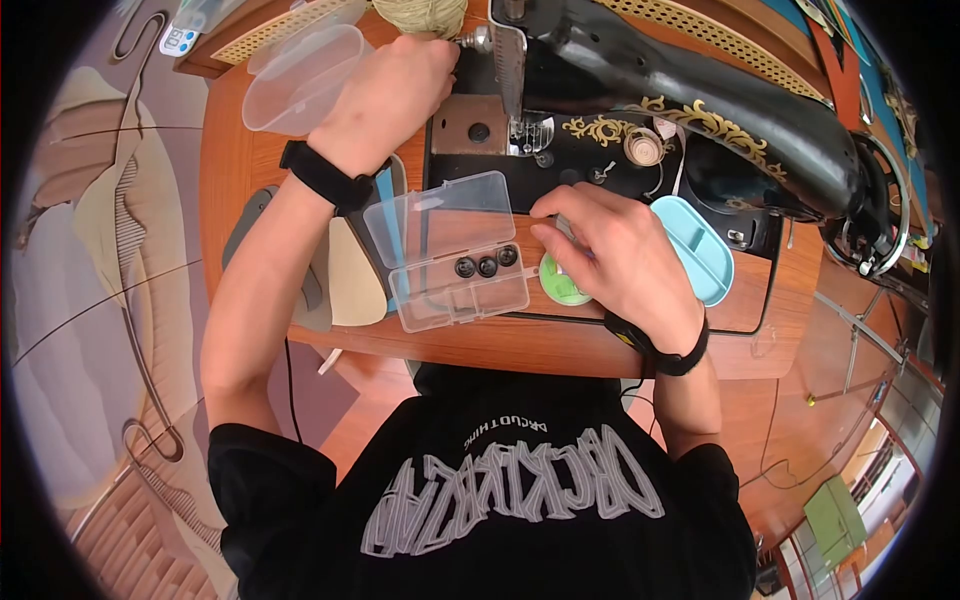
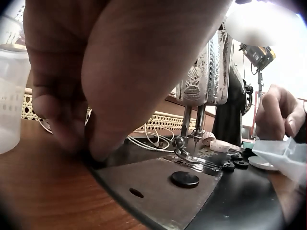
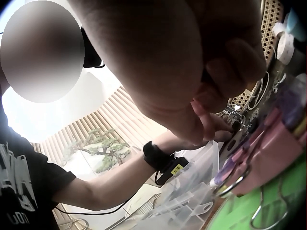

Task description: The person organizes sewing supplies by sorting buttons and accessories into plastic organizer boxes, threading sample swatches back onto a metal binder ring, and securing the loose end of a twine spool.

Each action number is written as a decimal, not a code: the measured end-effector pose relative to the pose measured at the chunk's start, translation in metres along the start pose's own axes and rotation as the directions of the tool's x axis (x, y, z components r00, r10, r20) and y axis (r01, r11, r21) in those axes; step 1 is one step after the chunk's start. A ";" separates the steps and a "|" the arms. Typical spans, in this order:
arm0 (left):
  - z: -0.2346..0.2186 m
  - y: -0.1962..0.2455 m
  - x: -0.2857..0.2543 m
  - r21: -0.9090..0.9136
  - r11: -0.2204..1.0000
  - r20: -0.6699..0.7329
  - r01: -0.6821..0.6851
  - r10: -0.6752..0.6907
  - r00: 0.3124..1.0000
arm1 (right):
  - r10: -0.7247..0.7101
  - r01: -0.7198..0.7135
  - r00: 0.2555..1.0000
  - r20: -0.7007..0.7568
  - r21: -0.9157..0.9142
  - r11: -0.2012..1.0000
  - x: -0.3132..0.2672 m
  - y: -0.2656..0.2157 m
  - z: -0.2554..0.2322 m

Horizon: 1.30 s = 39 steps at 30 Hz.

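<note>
My left hand (image 1: 405,85) reaches to the left end of the black sewing machine (image 1: 690,95). In the left wrist view its fingertips (image 2: 98,153) come together at a dark spot on the bed's edge; I cannot tell whether they pinch something there. A black button (image 2: 185,179) lies on the metal plate beside them. My right hand (image 1: 625,245), fingers loosely bent, hovers over a round green container (image 1: 562,284). In the right wrist view a pink clip (image 3: 268,151) and wire clip handles show by the green. An open clear compartment box (image 1: 440,300) holds three black buttons (image 1: 487,266).
A light blue divided tray (image 1: 705,265) sits right of my right hand. Clear plastic container (image 1: 300,85) and yarn ball (image 1: 420,12) are by my left hand. Small dark items and a tape roll (image 1: 643,147) lie on the machine bed near the presser foot (image 2: 184,151).
</note>
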<state>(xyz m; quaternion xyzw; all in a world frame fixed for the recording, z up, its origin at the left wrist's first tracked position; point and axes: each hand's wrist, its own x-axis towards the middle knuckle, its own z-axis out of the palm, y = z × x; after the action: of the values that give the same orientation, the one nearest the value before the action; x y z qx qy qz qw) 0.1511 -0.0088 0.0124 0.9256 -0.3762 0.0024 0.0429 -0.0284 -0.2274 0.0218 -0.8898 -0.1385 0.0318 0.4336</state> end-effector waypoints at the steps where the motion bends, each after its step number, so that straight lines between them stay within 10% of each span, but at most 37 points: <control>1: 0.001 -0.001 0.001 -0.022 1.000 -0.021 -0.005 0.004 1.000 | 0.002 -0.002 1.000 0.003 -0.005 1.000 0.000 0.000 0.000; 15: -0.056 0.047 -0.081 -0.448 0.893 -0.152 0.043 -0.123 0.981 | 0.012 -0.012 1.000 0.018 0.001 1.000 0.001 -0.001 -0.002; 21: -0.049 0.074 -0.154 -0.409 0.898 0.120 0.165 -0.127 0.985 | 0.021 -0.027 0.999 0.041 0.142 0.990 -0.001 -0.008 0.001; 39: -0.028 0.086 -0.159 -0.249 0.947 0.004 0.203 -0.209 0.978 | 0.001 -0.002 1.000 0.004 0.249 0.969 0.002 -0.007 0.017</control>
<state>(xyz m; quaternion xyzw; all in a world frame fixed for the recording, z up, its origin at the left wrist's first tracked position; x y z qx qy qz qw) -0.0221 0.0434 0.0409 0.9470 -0.2743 -0.0387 0.1626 -0.0307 -0.2101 0.0165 -0.8285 -0.1337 0.0510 0.5414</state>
